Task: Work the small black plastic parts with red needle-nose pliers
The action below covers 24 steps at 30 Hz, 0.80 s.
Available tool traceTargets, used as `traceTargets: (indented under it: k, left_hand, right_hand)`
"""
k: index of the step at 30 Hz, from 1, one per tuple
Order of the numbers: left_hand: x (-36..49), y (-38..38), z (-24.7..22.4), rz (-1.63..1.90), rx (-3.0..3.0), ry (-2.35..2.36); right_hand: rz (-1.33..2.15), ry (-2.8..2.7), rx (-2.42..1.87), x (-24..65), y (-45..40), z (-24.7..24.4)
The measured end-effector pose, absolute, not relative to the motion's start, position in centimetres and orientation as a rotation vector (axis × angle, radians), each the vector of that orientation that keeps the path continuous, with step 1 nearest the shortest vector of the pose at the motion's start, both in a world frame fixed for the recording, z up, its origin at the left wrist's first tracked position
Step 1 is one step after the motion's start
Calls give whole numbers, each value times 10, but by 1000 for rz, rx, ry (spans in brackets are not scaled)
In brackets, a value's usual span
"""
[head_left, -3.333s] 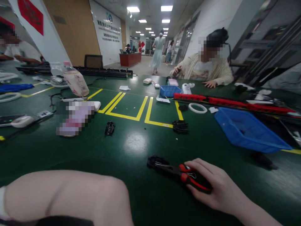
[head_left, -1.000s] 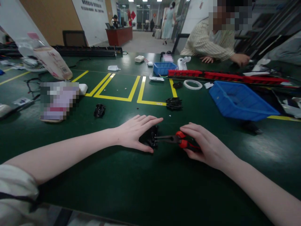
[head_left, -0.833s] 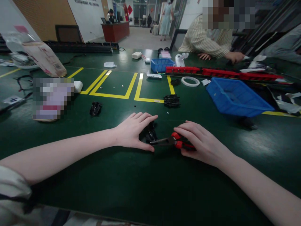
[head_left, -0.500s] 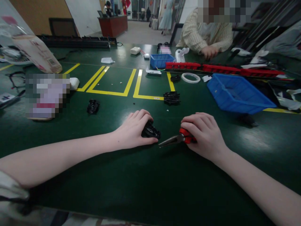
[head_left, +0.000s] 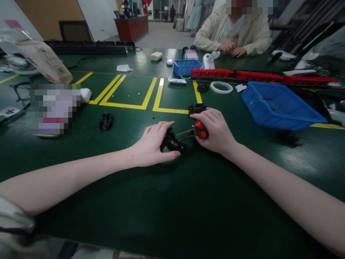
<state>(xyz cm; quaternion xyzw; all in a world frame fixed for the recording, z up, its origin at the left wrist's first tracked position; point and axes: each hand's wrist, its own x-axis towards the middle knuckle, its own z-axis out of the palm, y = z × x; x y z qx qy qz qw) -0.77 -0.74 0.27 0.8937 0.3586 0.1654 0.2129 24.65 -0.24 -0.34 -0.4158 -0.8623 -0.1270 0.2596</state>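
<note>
On the green table (head_left: 140,201) lies a black plastic part (head_left: 174,143). My left hand (head_left: 152,145) is open around its left side, thumb and fingers spread apart. My right hand (head_left: 215,130) is closed on the red handles of the long-nose pliers (head_left: 201,130), whose metal jaws point left, just above the black part. Another black part (head_left: 196,108) lies beyond my right hand, at the corner of a yellow tape outline. A third black part (head_left: 106,121) rests to the left.
A blue bin (head_left: 283,106) stands at the right, with a white ring (head_left: 221,87), red strips (head_left: 258,76) and a small blue tray (head_left: 187,67) farther back. A bottle (head_left: 44,59) and phone (head_left: 55,111) are at the left. A person in a striped shirt (head_left: 206,34) sits opposite.
My right hand has moved left and away from me with the pliers, bringing the jaws over the black part. My left hand has opened its grasp. The person opposite has shifted their arms.
</note>
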Motion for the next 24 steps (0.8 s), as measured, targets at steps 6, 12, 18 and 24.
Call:
traceTargets:
  k: [6,12,18,24]
  left_hand:
    - [8,-6,-3,461,2577,1155]
    - [2,1,-3,499,2585,1035]
    - [-11,10,2,501,2581,980]
    - [-6,16,1,408,2701,1048]
  right_hand:
    - [-426,-2339,-1159,241,12,-3]
    - [-458,-2347,-1131,241,12,-3]
    - [-401,-2324,-1154,244,10,-3]
    - [-361,-2294,-1158,242,10,-4]
